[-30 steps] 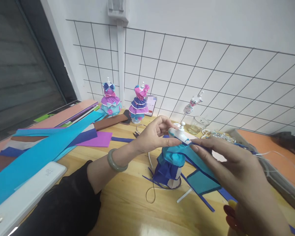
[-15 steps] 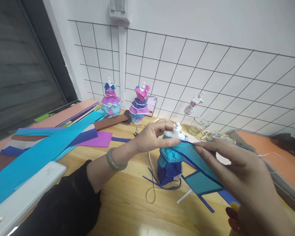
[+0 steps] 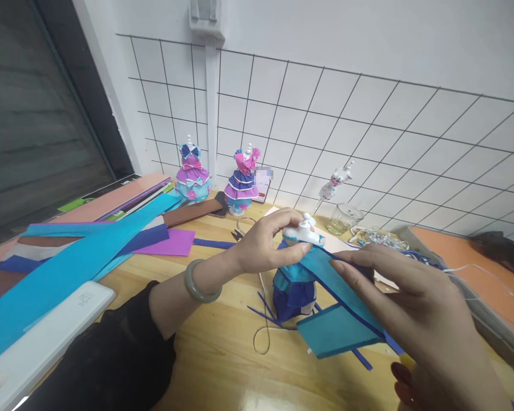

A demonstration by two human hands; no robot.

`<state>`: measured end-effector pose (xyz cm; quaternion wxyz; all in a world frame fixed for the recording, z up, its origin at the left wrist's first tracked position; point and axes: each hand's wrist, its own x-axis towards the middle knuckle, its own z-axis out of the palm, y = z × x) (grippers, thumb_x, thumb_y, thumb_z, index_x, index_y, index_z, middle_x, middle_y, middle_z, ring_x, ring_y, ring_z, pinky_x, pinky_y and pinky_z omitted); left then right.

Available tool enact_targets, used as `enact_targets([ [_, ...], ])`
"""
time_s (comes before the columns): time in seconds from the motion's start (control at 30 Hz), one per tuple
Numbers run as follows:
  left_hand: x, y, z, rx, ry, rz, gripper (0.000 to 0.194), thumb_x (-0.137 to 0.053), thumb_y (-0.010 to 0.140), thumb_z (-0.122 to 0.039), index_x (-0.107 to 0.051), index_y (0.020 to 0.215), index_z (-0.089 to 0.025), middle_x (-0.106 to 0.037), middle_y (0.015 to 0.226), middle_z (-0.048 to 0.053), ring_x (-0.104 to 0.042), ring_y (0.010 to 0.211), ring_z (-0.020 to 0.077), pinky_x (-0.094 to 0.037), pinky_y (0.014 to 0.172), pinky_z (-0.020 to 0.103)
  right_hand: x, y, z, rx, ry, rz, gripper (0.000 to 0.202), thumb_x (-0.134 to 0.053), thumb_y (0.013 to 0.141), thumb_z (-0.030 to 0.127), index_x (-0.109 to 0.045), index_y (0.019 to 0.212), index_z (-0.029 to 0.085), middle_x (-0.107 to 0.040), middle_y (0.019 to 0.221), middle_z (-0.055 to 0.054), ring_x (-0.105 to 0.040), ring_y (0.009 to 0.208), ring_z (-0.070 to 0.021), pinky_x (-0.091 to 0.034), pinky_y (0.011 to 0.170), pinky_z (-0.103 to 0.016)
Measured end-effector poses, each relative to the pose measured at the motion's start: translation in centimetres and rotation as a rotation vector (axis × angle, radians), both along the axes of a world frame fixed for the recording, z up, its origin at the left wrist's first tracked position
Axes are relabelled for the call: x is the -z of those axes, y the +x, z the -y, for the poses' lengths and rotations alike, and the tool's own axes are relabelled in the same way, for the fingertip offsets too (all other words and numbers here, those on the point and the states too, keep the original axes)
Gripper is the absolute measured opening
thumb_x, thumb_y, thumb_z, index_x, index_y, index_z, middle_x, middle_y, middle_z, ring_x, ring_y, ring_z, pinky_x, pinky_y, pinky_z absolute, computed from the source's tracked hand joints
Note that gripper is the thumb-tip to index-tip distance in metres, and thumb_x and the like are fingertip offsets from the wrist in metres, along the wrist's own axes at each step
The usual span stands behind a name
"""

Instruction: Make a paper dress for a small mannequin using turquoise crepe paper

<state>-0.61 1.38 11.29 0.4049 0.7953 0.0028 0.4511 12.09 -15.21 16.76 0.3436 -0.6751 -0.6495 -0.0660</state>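
Observation:
A small white dress-form mannequin (image 3: 305, 231) stands upright on the table, wrapped in teal and dark blue crepe paper (image 3: 292, 299). My left hand (image 3: 268, 242) is closed around its shoulder, thumb pressing the end of a teal paper strip (image 3: 323, 268) with dark blue edging against its upper front. Stretched from there to the right, the strip is pinched between thumb and fingers of my right hand (image 3: 415, 308), and its folded tail (image 3: 340, 331) hangs below. Something yellow (image 3: 408, 361) shows by the curled lower fingers of the right hand; I cannot make out what it is.
Two dressed mannequins (image 3: 192, 171) stand against the wall grid, near a phone (image 3: 262, 184). A bare mannequin (image 3: 337, 180), glass jar (image 3: 345, 218) and orange sheet (image 3: 475, 274) lie rightward. Paper sheets (image 3: 94, 242) and a white device (image 3: 47, 342) cover the left. Scissors (image 3: 237, 234) lie behind my left hand.
The strip's tail has swung down and left, its folded end now lower over the table. My right hand has shifted slightly left; my left hand keeps its hold on the mannequin.

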Motion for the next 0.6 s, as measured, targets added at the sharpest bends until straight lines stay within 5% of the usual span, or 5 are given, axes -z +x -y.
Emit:
enact_targets([
  [0.17,-0.26,-0.12,0.45,-0.026,-0.024,-0.018,0.025,-0.066,0.077,-0.033,-0.059,0.094,-0.016,-0.061,0.097,0.008,-0.058,0.094,0.0193,-0.047,0.082,0.032,0.5,0.26,-0.33,0.025,0.033,-0.021,0.016,-0.059,0.087,0.037,-0.07,0.094,0.026,-0.075,0.082,-0.003,-0.069,0.065,-0.02,-0.055,0.058,-0.031],
  [0.6,-0.25,0.01,0.78,-0.074,-0.002,-0.008,0.024,-0.066,0.076,-0.031,-0.06,0.094,-0.015,-0.063,0.095,0.009,-0.06,0.091,0.0194,-0.048,0.082,0.033,0.47,0.29,-0.7,-0.127,0.019,0.0,0.011,-0.058,0.09,0.028,-0.068,0.088,0.024,-0.069,0.076,0.002,-0.063,0.061,-0.0107,-0.049,0.056,-0.022],
])
